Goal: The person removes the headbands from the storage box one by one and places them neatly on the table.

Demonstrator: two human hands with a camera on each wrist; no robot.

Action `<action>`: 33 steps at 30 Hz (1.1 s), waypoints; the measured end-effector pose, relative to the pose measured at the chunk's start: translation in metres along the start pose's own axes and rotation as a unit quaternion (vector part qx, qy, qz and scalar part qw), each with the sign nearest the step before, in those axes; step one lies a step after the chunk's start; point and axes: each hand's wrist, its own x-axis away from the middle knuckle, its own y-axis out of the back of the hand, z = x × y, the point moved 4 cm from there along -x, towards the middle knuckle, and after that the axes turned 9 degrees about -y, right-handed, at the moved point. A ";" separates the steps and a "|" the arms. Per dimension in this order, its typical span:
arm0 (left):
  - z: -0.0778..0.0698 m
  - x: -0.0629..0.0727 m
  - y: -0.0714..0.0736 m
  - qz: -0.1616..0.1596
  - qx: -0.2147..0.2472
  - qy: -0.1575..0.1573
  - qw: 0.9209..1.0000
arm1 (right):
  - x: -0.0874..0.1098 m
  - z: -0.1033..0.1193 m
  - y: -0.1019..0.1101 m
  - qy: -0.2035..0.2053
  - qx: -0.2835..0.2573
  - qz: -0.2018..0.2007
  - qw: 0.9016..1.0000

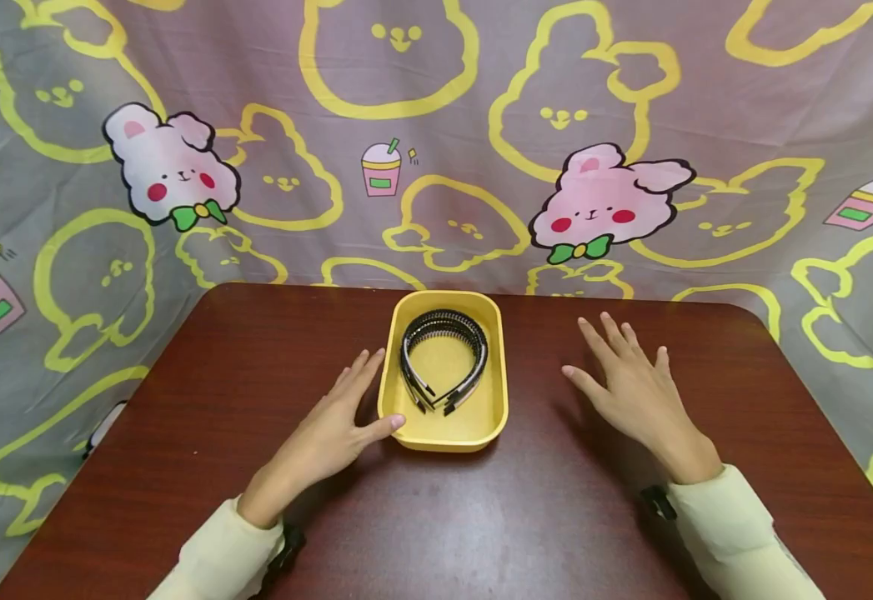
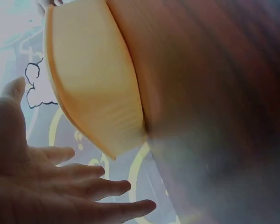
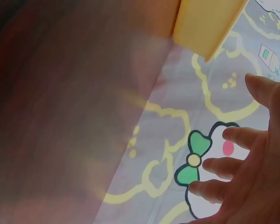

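Note:
A yellow rectangular bin [image 1: 451,430] with rounded corners sits on the table in the head view. Inside it lie several dark headbands [image 1: 444,321], nested together with their ends toward the near side; some have a toothed or beaded edge. My left hand [image 1: 333,429] is at the bin's left side, fingers extended, its thumb tip overlapping the near left rim in the head view. In the left wrist view the fingers [image 2: 98,186] are spread beside the bin's outer wall [image 2: 95,79]. My right hand [image 1: 634,392], fingers spread and holding nothing, hovers to the right, apart from the bin.
The dark red-brown wooden table [image 1: 481,533] has rounded far corners. Behind it and along both sides hangs a grey-pink curtain [image 1: 451,150] printed with yellow outlines, rabbit faces and cups. Pale sleeves [image 1: 724,517] cover both forearms, with a dark device [image 1: 659,502] under the right wrist.

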 end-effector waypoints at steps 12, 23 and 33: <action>-0.002 0.001 -0.008 0.000 0.099 0.022 0.995 | -0.007 0.019 -0.001 0.016 -0.022 0.010 1.000; -0.007 -0.001 -0.026 -0.021 0.264 0.017 0.964 | -0.023 0.038 -0.008 0.033 -0.064 0.026 0.997; -0.008 0.001 -0.039 -0.049 0.335 0.044 0.940 | -0.039 0.050 -0.015 0.061 -0.115 0.027 0.991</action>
